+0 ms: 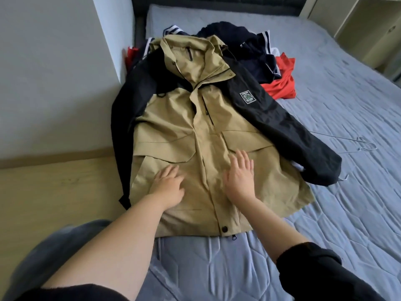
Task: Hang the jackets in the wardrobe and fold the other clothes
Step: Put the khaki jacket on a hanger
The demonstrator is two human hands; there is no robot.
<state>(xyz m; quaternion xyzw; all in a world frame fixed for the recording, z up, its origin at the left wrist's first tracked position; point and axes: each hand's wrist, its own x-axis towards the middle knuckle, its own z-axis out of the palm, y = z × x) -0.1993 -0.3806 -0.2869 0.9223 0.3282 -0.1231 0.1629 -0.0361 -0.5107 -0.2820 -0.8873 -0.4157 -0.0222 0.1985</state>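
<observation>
Bed [347,213]: tan-and-black jacket [195,131] flat at centre. Clothes pile [249,46] at 12 o'clock, wire hanger [358,146] at 3 o'clock. Left hand [168,185] and right hand [238,177] press the jacket front, fingers [244,158] apart, gripping nothing. Likely smoothing. Next: hanger into the shoulders.

Matt woven-cloth jacket [201,135], quilted cloth bedspread [338,213], seemingly thin metal-wire hanger [355,144].

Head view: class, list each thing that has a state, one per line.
jacket: spread flat on the bed, front up, closed.
left hand: open, resting on the jacket.
right hand: open, flat on the jacket.
wire hanger: lying on the bed, unused.
dark and red clothes: heaped, unfolded.
</observation>
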